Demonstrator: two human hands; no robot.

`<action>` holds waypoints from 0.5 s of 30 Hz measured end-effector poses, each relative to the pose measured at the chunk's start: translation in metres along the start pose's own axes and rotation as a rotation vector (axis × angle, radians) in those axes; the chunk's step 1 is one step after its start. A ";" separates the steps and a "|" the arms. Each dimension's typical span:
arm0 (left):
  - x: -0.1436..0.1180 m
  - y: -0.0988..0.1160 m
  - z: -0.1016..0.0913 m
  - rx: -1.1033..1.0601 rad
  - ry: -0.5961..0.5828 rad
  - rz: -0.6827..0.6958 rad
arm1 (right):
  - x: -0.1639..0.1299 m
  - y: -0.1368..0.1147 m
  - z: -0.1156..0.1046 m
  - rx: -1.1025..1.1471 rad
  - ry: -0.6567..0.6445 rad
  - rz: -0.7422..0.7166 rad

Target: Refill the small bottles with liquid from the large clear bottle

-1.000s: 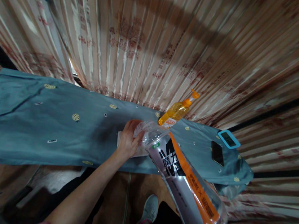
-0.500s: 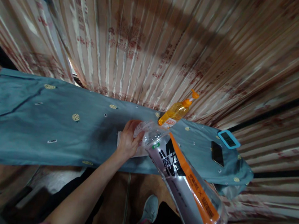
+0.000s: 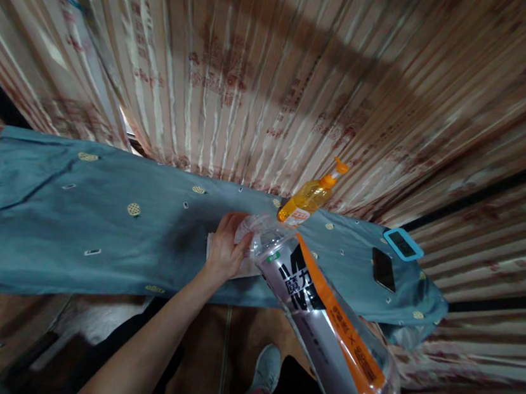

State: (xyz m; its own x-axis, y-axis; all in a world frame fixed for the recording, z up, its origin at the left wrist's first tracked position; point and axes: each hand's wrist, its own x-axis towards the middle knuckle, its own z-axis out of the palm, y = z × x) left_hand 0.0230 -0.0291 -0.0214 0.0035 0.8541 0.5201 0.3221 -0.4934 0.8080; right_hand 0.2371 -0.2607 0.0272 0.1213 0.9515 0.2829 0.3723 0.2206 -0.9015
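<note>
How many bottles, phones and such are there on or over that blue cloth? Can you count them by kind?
Bottles: 2, the big clear bottle held tilted over the edge, and the orange pump bottle
Flat devices: 2, the dark phone and the blue-edged device
White cloth or paper under the left hand: 1
Total: 5

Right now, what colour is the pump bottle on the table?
Orange, with an orange pump top; the pump bottle shows in the head view.
</note>
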 end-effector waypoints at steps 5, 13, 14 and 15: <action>0.000 0.001 0.000 -0.010 0.009 0.003 | 0.001 0.009 -0.014 0.064 -0.093 -0.025; 0.001 -0.001 -0.001 -0.015 0.007 0.001 | 0.004 0.004 -0.010 0.087 -0.058 -0.008; 0.001 -0.001 -0.001 -0.015 0.006 0.007 | 0.004 0.003 -0.008 0.088 -0.070 -0.007; 0.001 -0.001 -0.001 -0.015 0.007 0.012 | 0.004 0.003 -0.006 0.096 -0.058 -0.005</action>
State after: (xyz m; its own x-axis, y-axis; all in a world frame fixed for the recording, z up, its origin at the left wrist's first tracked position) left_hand 0.0215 -0.0281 -0.0217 0.0004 0.8471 0.5315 0.3081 -0.5057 0.8058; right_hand 0.2437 -0.2580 0.0278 0.0649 0.9606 0.2704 0.2830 0.2421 -0.9281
